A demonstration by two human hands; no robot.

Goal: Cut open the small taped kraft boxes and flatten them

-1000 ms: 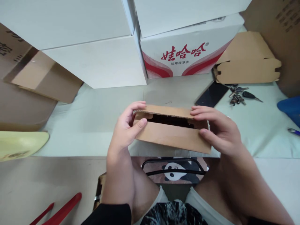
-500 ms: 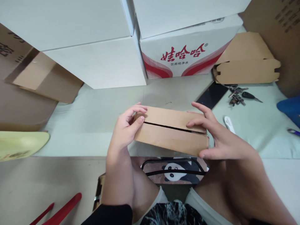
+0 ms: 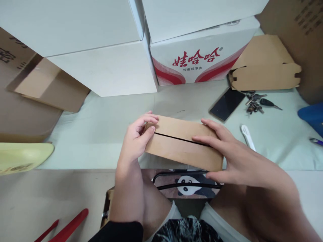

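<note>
A small brown cardboard box (image 3: 181, 151) is held between both hands at the table's front edge, with a narrow dark gap running along its visible face between two panels. My left hand (image 3: 137, 137) grips its left end, thumb at the end of the gap and fingers over the far edge. Across the right end lies my right hand (image 3: 224, 149), its fingers over the upper panel and gap and its thumb under the near lower corner. The inside of the box is hidden.
Beyond the right hand lie a phone (image 3: 227, 104), a bunch of keys (image 3: 256, 102) and a white cutter-like tool (image 3: 247, 137). A folded cardboard piece (image 3: 266, 77) is behind them. White cartons (image 3: 106, 67) and a printed water carton (image 3: 202, 60) line the back. A yellow-green object (image 3: 25, 156) juts in at left.
My right hand has slid left and closer over the box's right end, wrapping it more. The gap has narrowed at that end. More of the phone now shows.
</note>
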